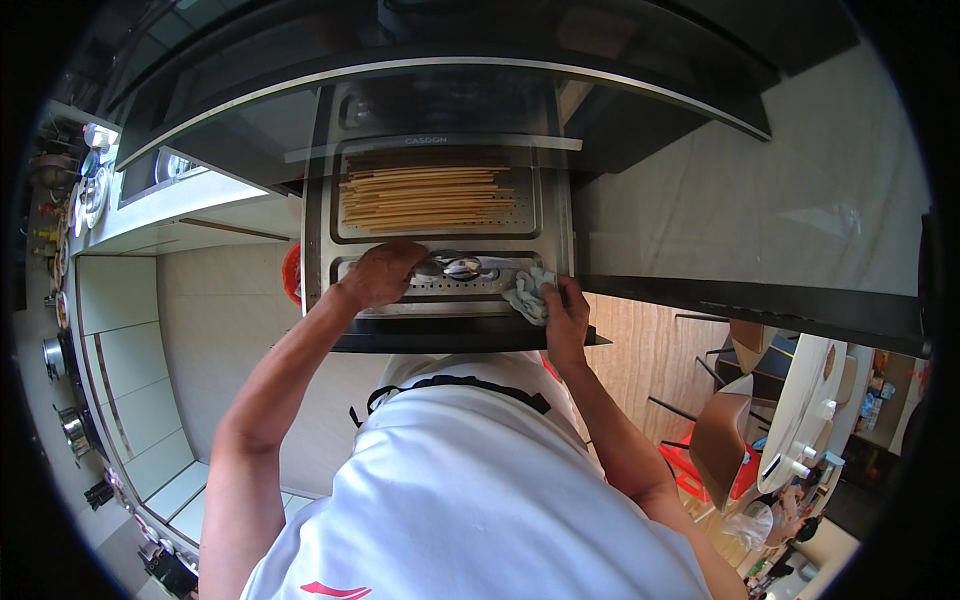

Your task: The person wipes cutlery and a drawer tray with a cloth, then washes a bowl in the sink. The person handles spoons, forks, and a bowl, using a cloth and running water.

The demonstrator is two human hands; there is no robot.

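Note:
In front of me a metal cutlery drawer of a disinfection cabinet is pulled out. Its larger compartment holds a row of wooden chopsticks. Metal spoons lie in the narrower front compartment with a perforated floor. My left hand reaches over the left part of that compartment, its fingers at the spoons; whether it grips one is hidden. A crumpled pale cloth is pinched in my right hand over the compartment's right end, near the drawer's front panel.
A dark glass cabinet panel with a bright metal edge overhangs the drawer's back. A red basket stands at the drawer's left side. On the left a countertop carries plates. Chairs and a dining table stand at right.

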